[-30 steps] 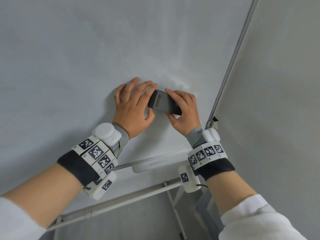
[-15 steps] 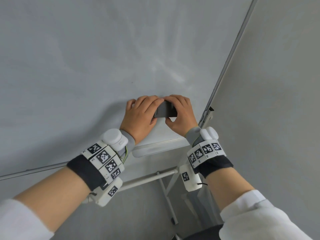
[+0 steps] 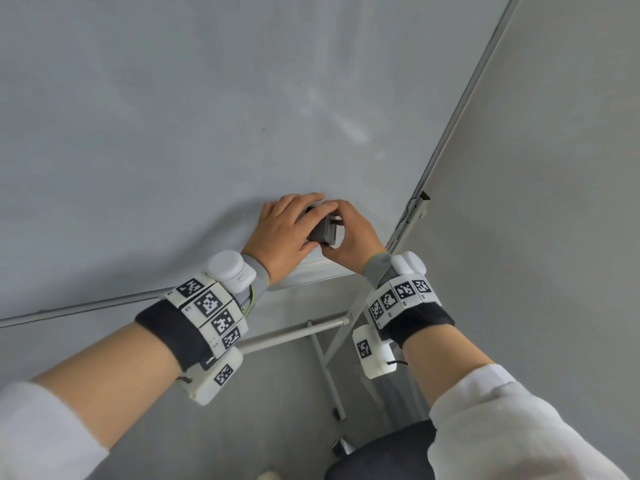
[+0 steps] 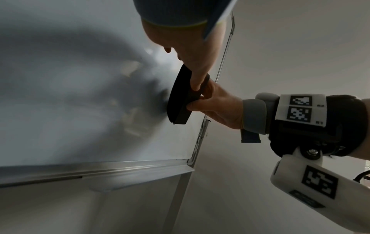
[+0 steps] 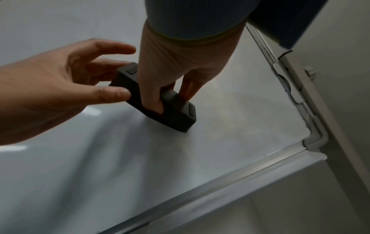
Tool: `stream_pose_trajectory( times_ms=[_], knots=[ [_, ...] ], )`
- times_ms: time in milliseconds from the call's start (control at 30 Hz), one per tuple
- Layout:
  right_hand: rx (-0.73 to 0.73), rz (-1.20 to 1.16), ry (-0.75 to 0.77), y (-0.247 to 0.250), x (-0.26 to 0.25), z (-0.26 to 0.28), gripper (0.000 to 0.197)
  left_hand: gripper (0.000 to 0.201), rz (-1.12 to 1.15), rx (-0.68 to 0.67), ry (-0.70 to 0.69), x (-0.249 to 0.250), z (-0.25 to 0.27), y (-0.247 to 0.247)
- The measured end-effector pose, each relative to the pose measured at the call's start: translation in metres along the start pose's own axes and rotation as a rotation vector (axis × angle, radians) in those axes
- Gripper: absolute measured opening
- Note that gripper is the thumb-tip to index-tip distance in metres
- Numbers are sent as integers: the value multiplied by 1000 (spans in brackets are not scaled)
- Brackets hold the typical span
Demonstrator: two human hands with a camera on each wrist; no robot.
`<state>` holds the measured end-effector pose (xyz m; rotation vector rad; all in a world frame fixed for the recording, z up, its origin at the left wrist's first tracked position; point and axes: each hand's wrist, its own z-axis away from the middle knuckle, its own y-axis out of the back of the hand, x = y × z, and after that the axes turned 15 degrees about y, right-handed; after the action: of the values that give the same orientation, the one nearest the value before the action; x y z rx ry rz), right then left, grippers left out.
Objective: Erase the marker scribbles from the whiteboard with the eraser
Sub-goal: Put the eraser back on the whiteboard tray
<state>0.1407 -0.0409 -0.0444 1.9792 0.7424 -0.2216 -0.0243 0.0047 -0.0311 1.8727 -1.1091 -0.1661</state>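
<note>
The whiteboard (image 3: 173,133) fills the head view, and I see no marker scribbles on it, only faint smears. A dark grey block eraser (image 3: 325,233) lies pressed flat against the board near its lower right corner. My right hand (image 3: 346,230) grips the eraser across its middle, thumb (image 5: 154,102) on one long side and fingers (image 5: 190,88) on the other. My left hand (image 3: 304,223) pinches the eraser's (image 5: 170,110) left end between thumb and fingers. In the left wrist view one left finger (image 4: 195,83) lies across the eraser's (image 4: 178,102) back.
The board's metal bottom rail (image 3: 104,306) runs just below my wrists and meets the right rail (image 3: 450,140) at a corner (image 5: 314,142). Stand tubes (image 3: 294,336) cross beneath. A plain grey wall (image 3: 554,202) lies to the right.
Both hands have slid the eraser down the board toward its bottom rail. The left fingers, spread flat on the board before, now close on the eraser's end.
</note>
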Motion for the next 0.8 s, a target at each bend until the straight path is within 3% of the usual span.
stream_pose_trajectory(
  times_ms=[133, 300, 500, 800],
  knots=[
    [-39, -37, -68, 3, 6, 5, 60, 82, 23, -63, 20, -2, 4, -5],
    [19, -190, -167, 8, 12, 16, 59, 87, 25, -137, 18, -2, 8, -18],
    [16, -383, -351, 7, 28, 28, 56, 72, 86, -224, 77, 0, 15, -28],
    [-47, -494, -462, -21, 57, 51, 57, 38, 92, -365, 196, -7, 28, -46]
  ],
)
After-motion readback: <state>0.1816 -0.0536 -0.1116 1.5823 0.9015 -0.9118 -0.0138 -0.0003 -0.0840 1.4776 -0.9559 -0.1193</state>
